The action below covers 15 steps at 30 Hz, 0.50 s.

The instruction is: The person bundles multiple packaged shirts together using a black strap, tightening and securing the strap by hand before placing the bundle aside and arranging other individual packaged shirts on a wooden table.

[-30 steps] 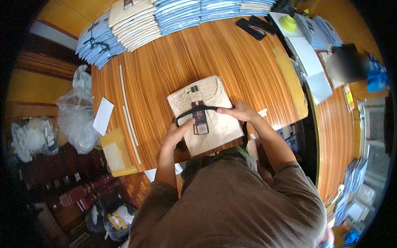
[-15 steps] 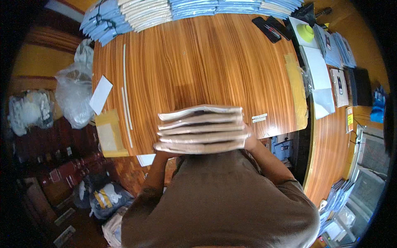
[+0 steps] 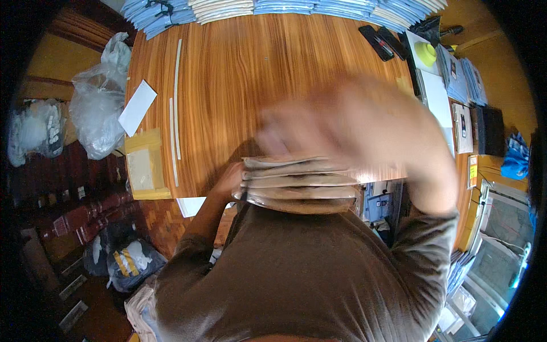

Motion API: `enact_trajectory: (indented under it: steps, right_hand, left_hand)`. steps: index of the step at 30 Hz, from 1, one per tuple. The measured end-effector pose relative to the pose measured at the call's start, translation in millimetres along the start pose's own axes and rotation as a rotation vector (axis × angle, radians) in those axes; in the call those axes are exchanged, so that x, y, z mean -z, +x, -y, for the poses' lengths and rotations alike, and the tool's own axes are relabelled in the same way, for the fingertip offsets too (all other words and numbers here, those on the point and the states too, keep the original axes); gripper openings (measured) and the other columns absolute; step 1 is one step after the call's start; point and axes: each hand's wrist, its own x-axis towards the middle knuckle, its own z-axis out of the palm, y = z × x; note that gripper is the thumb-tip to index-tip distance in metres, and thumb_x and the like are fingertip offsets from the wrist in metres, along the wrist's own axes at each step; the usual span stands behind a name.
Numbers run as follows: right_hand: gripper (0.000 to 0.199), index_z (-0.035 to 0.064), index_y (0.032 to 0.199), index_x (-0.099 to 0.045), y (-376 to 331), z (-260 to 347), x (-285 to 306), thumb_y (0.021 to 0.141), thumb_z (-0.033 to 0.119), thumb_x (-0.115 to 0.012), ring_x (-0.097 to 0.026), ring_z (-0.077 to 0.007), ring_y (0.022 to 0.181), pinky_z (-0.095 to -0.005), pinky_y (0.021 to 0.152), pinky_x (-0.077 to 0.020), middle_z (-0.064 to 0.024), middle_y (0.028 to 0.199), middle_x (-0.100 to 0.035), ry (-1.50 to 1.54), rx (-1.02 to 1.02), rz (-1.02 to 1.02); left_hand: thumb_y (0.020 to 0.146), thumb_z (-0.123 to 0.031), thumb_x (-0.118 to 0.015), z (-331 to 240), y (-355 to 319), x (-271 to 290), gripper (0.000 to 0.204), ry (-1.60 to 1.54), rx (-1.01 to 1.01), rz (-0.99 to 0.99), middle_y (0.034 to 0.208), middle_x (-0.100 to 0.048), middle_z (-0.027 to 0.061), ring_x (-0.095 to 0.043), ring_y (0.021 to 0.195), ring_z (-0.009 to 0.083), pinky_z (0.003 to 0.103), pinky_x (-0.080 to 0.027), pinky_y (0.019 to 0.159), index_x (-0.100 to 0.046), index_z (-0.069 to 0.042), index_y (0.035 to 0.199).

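A small stack of beige flat packets in clear plastic (image 3: 302, 194) is held close to my body, at the near edge of the table. My left hand (image 3: 229, 179) grips the stack's left end, its fingers partly hidden by the packets. My right hand (image 3: 296, 128) is lifted over the far side of the stack, with the forearm crossing from the right. Motion smears its fingers, so whether anything is in them does not show.
Packs of blue and cream folded cloth (image 3: 285, 7) line the table's (image 3: 239, 74) far edge. Black phone-like objects (image 3: 377, 43) lie far right, a white paper (image 3: 137, 108) at left. Clear plastic bags (image 3: 97, 119) hang beside the left edge. A side counter with papers (image 3: 436, 100) stands right.
My right hand has let go of the stack's right end and swung up and inward over it. My left hand stays at the left end. The view has shifted slightly.
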Motion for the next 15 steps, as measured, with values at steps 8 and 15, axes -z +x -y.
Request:
enact_trajectory:
  steps: [8, 15]
  right_hand:
    - [0.064, 0.0043, 0.133, -0.063, -126, -132, -219, 0.097, 0.057, -0.059, -0.062, -0.0329, 0.123, -0.0461, 0.110, -0.0455, -0.0183, 0.127, -0.067, 0.996, -0.658, -0.084]
    - [0.096, 0.0034, 0.129, -0.067, -168, -54, -373, 0.068, 0.076, -0.081, -0.067, -0.0310, 0.120, -0.0437, 0.102, -0.0528, -0.0111, 0.129, -0.070, 0.791, -0.193, -0.691]
  left_hand:
    - [0.099, -0.033, -0.064, -91, -11, -13, 0.040, -0.169, 0.153, -0.106, 0.113, -0.075, 0.0110, -0.067, 0.101, 0.0186, 0.037, -0.053, 0.088, -0.073, 0.000, 0.120]
    - [0.093, -0.033, -0.072, 49, 18, -12, 0.047, 0.090, -0.187, -0.166, 0.120, -0.072, 0.0125, -0.068, 0.105, 0.0196, 0.039, -0.055, 0.093, -0.067, -0.002, 0.128]
